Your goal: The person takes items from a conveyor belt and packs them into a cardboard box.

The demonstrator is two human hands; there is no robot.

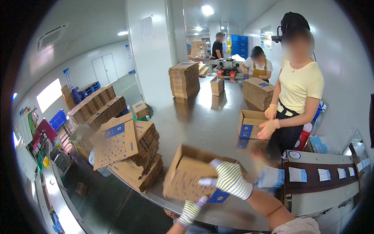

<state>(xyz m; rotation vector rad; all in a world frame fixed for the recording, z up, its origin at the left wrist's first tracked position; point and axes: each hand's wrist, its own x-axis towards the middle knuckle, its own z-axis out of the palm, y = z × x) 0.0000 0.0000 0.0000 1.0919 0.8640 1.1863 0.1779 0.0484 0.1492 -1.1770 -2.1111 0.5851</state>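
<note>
A brown cardboard box (pixel 187 177) with a blue printed patch stands tilted at the near edge of the metal table, slightly blurred. My right hand (pixel 233 180), in a striped knit glove, grips its right side, fingers reaching over the front flap. At the lower front edge, my left hand (pixel 191 212), in a matching glove, holds the box from below; part of its grip is hard to make out. Left of the box lies a stack of flat folded cartons (pixel 146 144), with one loose flat carton (pixel 115 142) slanting off its top.
Across the table (pixel 194 124), a co-worker in a yellow top handles another open box (pixel 251 126). A conveyor (pixel 311 187) carrying small white-and-blue packets runs at the right. Farther back stand a tall carton stack (pixel 184 80), a small box (pixel 217 86) and more workers.
</note>
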